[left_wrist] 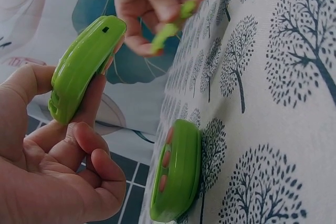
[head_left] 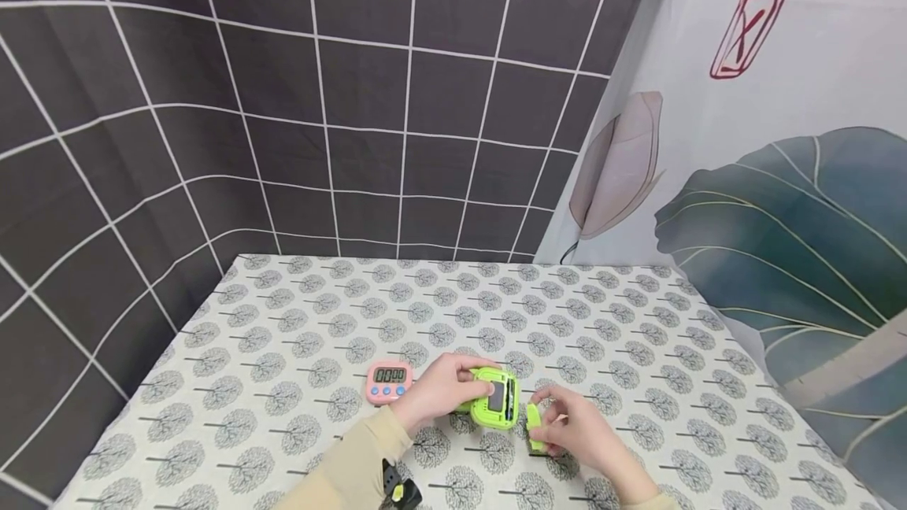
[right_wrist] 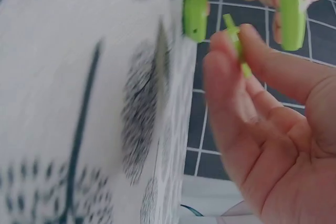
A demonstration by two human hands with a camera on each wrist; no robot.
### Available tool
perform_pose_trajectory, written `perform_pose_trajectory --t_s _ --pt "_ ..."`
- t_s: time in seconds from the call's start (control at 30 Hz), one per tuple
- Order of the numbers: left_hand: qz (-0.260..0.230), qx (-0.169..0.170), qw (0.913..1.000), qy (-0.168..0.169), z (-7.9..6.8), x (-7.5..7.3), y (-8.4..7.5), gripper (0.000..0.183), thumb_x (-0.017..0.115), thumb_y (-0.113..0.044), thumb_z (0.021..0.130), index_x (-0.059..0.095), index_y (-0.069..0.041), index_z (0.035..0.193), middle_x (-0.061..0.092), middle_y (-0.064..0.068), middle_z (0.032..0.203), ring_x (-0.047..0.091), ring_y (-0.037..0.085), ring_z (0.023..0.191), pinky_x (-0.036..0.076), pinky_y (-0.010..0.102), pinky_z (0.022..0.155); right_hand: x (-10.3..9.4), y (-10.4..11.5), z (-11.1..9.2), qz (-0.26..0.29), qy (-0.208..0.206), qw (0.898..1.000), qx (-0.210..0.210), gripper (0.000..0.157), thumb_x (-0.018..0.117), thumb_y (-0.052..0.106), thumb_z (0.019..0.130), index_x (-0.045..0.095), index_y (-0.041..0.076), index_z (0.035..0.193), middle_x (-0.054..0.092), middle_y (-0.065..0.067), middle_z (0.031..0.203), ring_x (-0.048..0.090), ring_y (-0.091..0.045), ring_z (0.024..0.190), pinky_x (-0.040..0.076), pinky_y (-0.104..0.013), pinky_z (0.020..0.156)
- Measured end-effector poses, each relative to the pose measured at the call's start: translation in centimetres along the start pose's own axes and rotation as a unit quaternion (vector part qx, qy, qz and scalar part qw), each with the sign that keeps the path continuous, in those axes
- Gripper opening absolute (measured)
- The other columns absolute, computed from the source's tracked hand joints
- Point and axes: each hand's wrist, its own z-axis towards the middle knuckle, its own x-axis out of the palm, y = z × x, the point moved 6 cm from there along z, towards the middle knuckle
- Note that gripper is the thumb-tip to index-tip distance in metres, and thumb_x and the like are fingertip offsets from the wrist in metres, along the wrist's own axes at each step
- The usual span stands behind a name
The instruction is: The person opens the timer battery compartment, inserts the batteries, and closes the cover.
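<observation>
My left hand (head_left: 442, 389) grips a bright green digital timer (head_left: 500, 398) above the table. Its back faces up in the head view, and an uncovered battery slot (head_left: 509, 400) shows along its right side. To the right, my right hand (head_left: 577, 425) pinches a small green battery cover (head_left: 534, 418) between thumb and fingertips, apart from the timer. In the right wrist view the cover (right_wrist: 239, 45) appears edge-on. Below the left hand, a second green timer (left_wrist: 181, 171) with pink buttons lies on the table, mostly hidden in the head view.
A pink timer (head_left: 389, 382) with blue buttons lies left of my left hand, its display reading zeros. Tree-patterned cloth (head_left: 439, 313) covers the table. Behind it hangs a dark grid curtain (head_left: 368, 101), with a pale leaf-printed curtain (head_left: 801, 203) on the right.
</observation>
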Motion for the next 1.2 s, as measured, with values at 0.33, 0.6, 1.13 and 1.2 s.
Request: perform_pose_trajectory --t_s 0.33,0.6,1.13,1.2 --pt "-0.012 -0.002 0.9999 0.003 0.0 0.2 0.0 0.033 0.072 -0.013 0.079 0.069 -0.012 0.112 0.070 0.005 0.097 0.064 0.014 0.080 0.056 0.027 0.069 -0.3 1.3 0.2 0.162 0.019 0.987 -0.008 0.049 0.068 0.005 0.083 0.043 -0.013 0.121 0.065 -0.014 0.082 0.066 -0.018 0.068 0.058 -0.034 0.066" --pt "-0.001 -0.002 1.0000 0.007 0.0 0.4 0.1 0.034 0.072 -0.013 0.079 0.069 -0.012 0.112 0.071 0.003 0.087 0.062 0.012 0.071 0.053 0.025 0.064 -0.1 2.3 0.1 0.187 0.024 0.982 -0.009 0.053 0.069 0.006 0.083 0.043 -0.013 0.124 0.066 -0.016 0.084 0.067 -0.019 0.068 0.058 -0.037 0.066" --pt "0.062 0.025 0.9977 0.001 -0.1 0.6 -0.1 0.032 0.073 -0.016 0.078 0.071 -0.017 0.110 0.061 -0.003 0.066 0.052 0.009 0.060 0.045 0.022 0.056 0.7 2.2 0.3 0.192 0.040 0.979 0.056 0.069 0.072 0.013 0.082 0.034 -0.016 0.133 0.068 -0.014 0.078 0.066 -0.018 0.062 0.058 -0.036 0.062" --pt "0.076 0.035 0.9965 0.004 -0.1 0.6 -0.2 0.032 0.073 -0.017 0.079 0.071 -0.018 0.110 0.062 -0.005 0.066 0.052 0.008 0.060 0.045 0.022 0.056 0.8 2.2 0.3 0.194 0.045 0.978 0.062 0.069 0.072 0.014 0.082 0.035 -0.016 0.133 0.068 -0.014 0.077 0.066 -0.017 0.061 0.058 -0.035 0.062"
